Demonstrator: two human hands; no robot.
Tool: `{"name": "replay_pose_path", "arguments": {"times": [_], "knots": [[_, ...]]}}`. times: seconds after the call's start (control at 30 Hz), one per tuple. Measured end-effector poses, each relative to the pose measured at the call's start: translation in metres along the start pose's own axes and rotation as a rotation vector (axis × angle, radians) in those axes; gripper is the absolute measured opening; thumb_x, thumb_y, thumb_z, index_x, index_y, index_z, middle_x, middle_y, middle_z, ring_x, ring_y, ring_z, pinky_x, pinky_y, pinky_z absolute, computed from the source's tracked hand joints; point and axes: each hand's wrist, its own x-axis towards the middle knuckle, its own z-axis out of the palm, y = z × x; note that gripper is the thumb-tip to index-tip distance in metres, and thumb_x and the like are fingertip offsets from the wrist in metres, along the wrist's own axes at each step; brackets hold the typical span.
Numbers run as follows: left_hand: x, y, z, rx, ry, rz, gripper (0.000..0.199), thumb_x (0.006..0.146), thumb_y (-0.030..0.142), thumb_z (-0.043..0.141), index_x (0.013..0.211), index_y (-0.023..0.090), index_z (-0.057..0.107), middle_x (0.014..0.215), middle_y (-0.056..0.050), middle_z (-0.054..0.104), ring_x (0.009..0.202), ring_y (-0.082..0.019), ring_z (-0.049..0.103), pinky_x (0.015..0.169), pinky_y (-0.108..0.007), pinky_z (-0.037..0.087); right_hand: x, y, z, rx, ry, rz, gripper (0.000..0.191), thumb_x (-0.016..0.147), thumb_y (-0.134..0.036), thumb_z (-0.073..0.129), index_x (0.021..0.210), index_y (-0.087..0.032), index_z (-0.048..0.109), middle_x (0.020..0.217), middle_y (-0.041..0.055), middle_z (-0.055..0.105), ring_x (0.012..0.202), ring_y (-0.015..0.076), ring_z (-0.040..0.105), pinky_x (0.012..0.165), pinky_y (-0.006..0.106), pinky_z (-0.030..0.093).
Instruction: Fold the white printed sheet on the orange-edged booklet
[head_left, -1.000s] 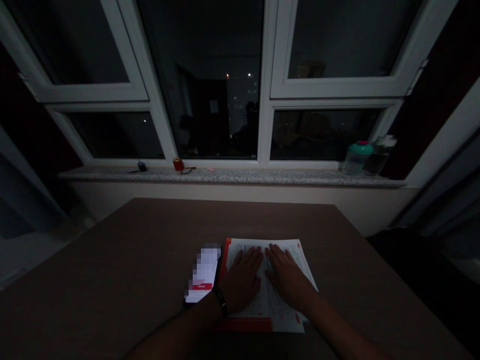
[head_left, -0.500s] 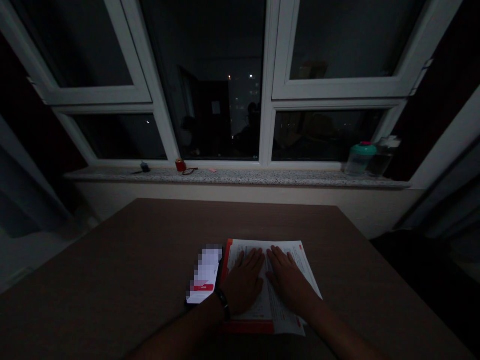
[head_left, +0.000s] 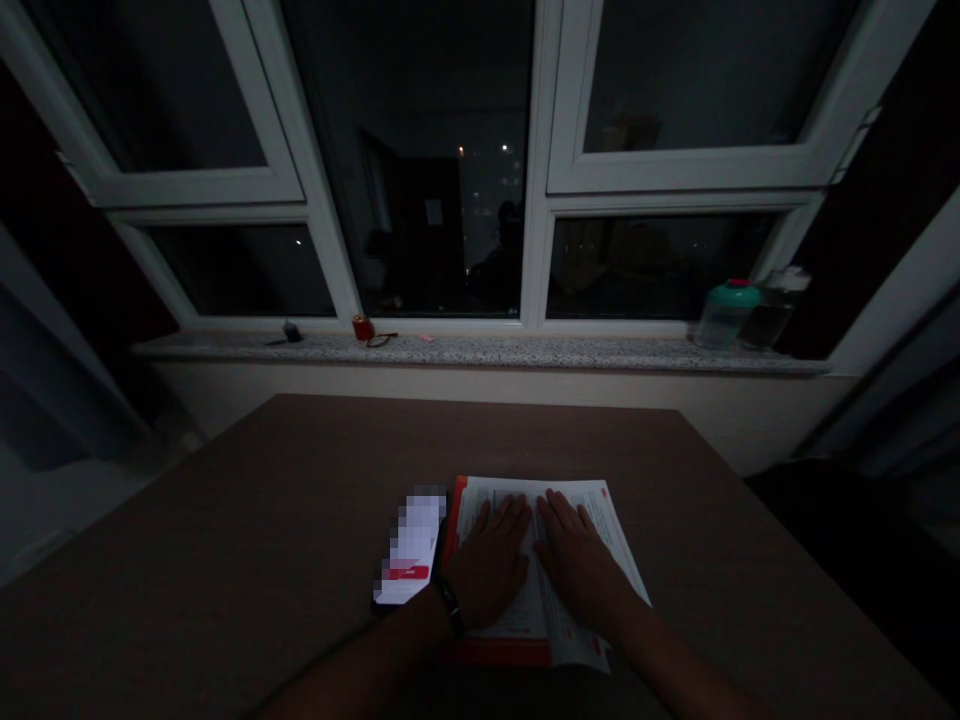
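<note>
An open book (head_left: 624, 545) with white printed pages and a red-orange cover edge lies on the brown table (head_left: 300, 480). My left hand (head_left: 491, 565) rests flat on its left page, fingers stretched out, a dark band round the wrist. On the right page, close to the fold, my right hand (head_left: 581, 565) lies flat with its fingers pointing away from me. Just left of the book is a phone (head_left: 412, 550) with a lit screen, partly blurred, its lower end near my left wrist. Neither hand grips anything.
Beyond the table, a speckled stone sill (head_left: 480, 350) carries a small red object (head_left: 362, 327), a small dark item (head_left: 292, 331), a teal-lidded container (head_left: 726, 315) and a clear bottle (head_left: 776, 310). Windows rise behind. Dark curtains hang at both sides.
Both hands stay on the pages with almost no movement. The whole view has shifted very slightly.
</note>
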Motion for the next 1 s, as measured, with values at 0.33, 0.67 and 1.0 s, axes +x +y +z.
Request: {"name": "replay_pose_path", "arguments": {"times": [0.33,0.67,1.0], "knots": [[-0.0008,0.0016,-0.0017,0.002,0.018,-0.013,0.063,0.091,0.019,0.041,0.151,0.015,0.021,0.159,-0.01,0.021,0.147,-0.024,0.012,0.119,-0.049,0.015,0.0007,-0.0021,0.001,-0.007,-0.006,0.028,0.055,0.098,-0.032,0.037,0.147,-0.007,0.036,0.155,0.0167,0.031,0.146,0.0291,0.021,0.118,0.051,0.021],[0.0003,0.0031,-0.0042,-0.013,0.01,-0.017,0.064,0.09,0.018,0.04,0.151,0.014,0.021,0.159,-0.011,0.022,0.147,-0.024,0.013,0.119,-0.05,0.017,0.0014,-0.0035,0.0013,-0.016,-0.007,0.028,0.055,0.098,-0.032,0.035,0.147,-0.005,0.036,0.155,0.0181,0.031,0.146,0.0286,0.02,0.119,0.051,0.021],[-0.0003,0.0001,0.001,-0.009,0.038,-0.001,0.065,0.089,0.019,0.041,0.151,0.015,0.019,0.159,-0.011,0.022,0.147,-0.024,0.013,0.118,-0.05,0.018,0.0004,-0.0021,0.005,-0.026,0.021,0.029,0.056,0.098,-0.032,0.035,0.147,-0.006,0.037,0.154,0.0178,0.032,0.146,0.0292,0.021,0.118,0.052,0.022]]}}
